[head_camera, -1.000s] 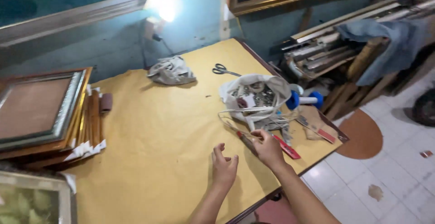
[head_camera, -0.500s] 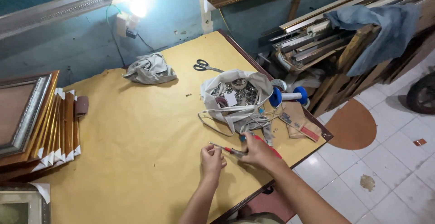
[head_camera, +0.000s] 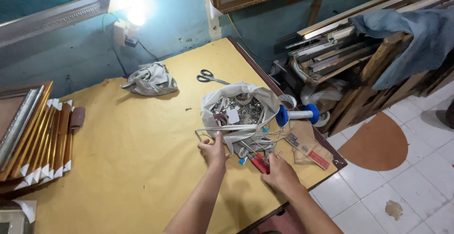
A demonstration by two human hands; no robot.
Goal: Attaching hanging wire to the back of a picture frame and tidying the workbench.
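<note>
Two bare hands work at the near table edge: the left hand (head_camera: 213,150) pinches a thin metal wire (head_camera: 222,131) beside the open white bag (head_camera: 239,113) of hardware, while the right hand (head_camera: 280,172) closes on red-handled pliers (head_camera: 259,162). Scissors (head_camera: 208,77) lie beyond the bag.

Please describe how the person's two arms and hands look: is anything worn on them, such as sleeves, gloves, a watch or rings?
Both forearms are bare as far as the picture's lower edge; no sleeve shows. The left hand and the right hand wear no gloves. No watch, bracelet or ring can be seen on the wrists or fingers, though the fingers are small in this view. The arms are slim.
</note>
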